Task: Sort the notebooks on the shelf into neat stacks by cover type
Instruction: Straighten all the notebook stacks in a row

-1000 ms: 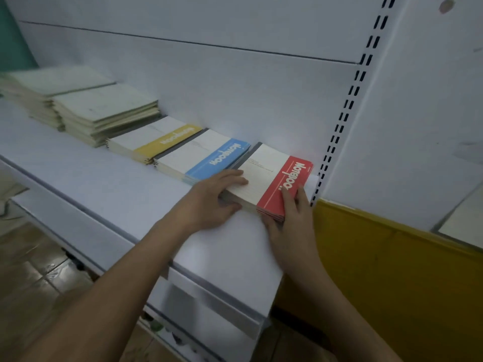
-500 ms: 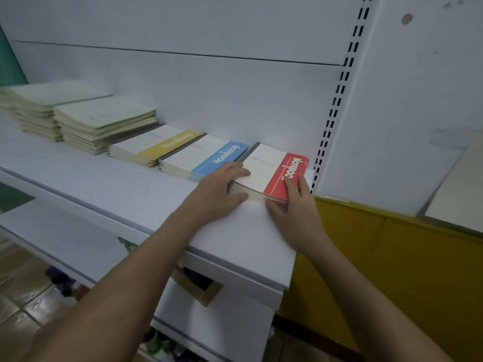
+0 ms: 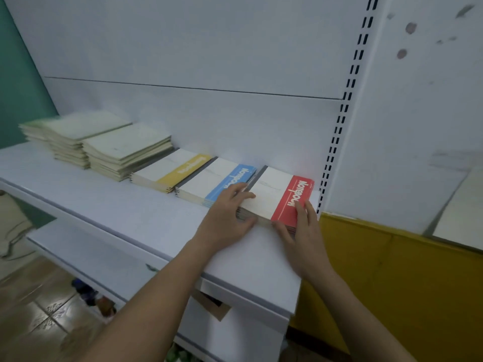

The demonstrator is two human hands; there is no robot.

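Fingers [image 3: 241, 190] of my left hand [image 3: 224, 218] lie spread flat over the near-left corner of the red-banded stack [image 3: 277, 197], thumb pressed against its front edge; my right hand [image 3: 300, 231] cups the near-right corner, two fingers on the red band and the thumb along the front. Both hands are pressing and squaring, neither is clamped for a lift. That stack sits at the far right of the shelf [image 3: 146, 212], close to the slotted upright [image 3: 337, 142].

As I judge it, the main risk is a shove that goes crooked: uneven pressure from my two hands could fan the upper notebooks or skew the pile. A push to the left would drive it into the blue-banded stack [image 3: 214, 181], which sits just beside it, right where my left fingertips are. There is little room on the right either, since the shelf ends just past the pile.

Further left stand the yellow-banded stack [image 3: 170, 171] and then two taller piles of pale green notebooks [image 3: 122, 147], whose edges look a bit ragged, though blur makes that uncertain. Nothing lies across the open front of the shelf.
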